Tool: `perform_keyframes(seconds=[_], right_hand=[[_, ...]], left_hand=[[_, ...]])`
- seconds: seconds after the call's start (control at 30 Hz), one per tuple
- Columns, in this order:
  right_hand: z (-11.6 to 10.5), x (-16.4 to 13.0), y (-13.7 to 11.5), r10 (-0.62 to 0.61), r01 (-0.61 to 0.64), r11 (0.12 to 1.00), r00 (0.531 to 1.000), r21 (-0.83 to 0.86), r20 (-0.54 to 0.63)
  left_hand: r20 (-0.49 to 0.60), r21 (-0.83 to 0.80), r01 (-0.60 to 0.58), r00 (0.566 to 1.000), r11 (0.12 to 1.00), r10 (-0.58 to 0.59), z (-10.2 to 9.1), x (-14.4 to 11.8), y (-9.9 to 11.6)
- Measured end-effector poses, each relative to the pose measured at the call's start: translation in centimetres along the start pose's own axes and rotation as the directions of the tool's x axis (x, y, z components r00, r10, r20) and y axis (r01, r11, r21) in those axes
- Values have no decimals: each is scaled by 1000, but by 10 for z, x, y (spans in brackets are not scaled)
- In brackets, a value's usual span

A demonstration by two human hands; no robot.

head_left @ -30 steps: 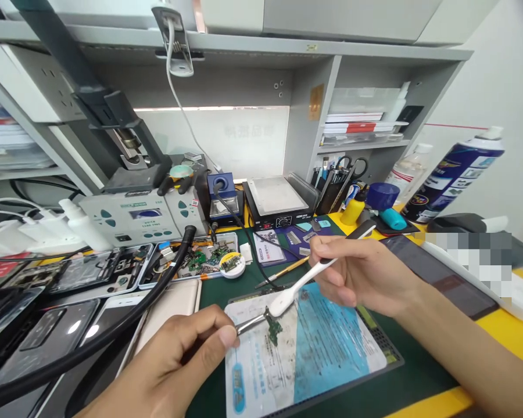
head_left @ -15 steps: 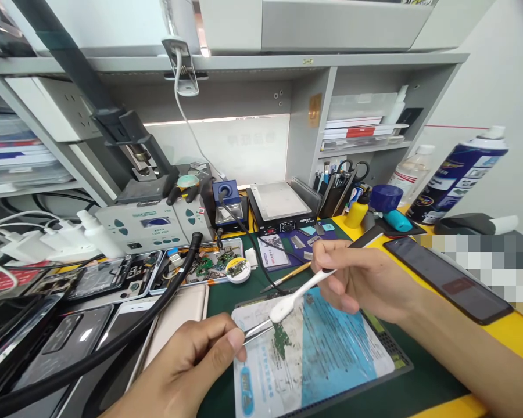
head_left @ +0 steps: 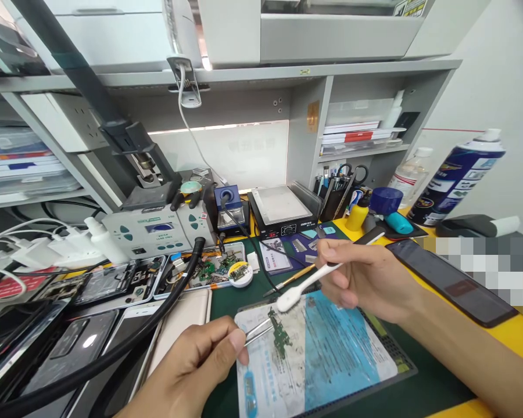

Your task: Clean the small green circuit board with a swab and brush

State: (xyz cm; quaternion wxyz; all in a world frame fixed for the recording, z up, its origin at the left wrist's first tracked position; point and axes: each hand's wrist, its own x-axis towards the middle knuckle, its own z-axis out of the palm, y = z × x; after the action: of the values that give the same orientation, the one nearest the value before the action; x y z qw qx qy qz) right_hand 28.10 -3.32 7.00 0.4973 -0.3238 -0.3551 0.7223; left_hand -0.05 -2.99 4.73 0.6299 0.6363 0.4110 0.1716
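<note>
green board is at the tips of the tweezers, over the blue and white mat; whether it touches the mat, i cannot tell. your left hand pinches the tweezers. your right hand grips the white brush, its head just beside the board's top.

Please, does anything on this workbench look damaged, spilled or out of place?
The white-and-blue sheet beneath the green circuit board looks soiled: dark smudges and streaks mar its printed surface. I see no clear spill.
</note>
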Motion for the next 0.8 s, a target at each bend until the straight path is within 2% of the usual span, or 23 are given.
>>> perform_keyframes(seconds=[0.17,0.33,0.53,0.8], right_hand=[[-1,-1,0,22,-22,1000,1000,-18,5],[-1,-1,-2,-16,16,1000,1000,-9,9],[-3,-2,-1,24,-21,999,998,-48,52],[-5,-3,-1,7,-1,998,996,-69,87]], left_hand=[[5,-19,20,1000,1000,-20,-1,1,-1],[13,-28,20,1000,999,-19,-2,0,0],[20,-20,37,999,999,-37,-3,0,0],[-3,-73,15,1000,997,-15,1,0,-1]])
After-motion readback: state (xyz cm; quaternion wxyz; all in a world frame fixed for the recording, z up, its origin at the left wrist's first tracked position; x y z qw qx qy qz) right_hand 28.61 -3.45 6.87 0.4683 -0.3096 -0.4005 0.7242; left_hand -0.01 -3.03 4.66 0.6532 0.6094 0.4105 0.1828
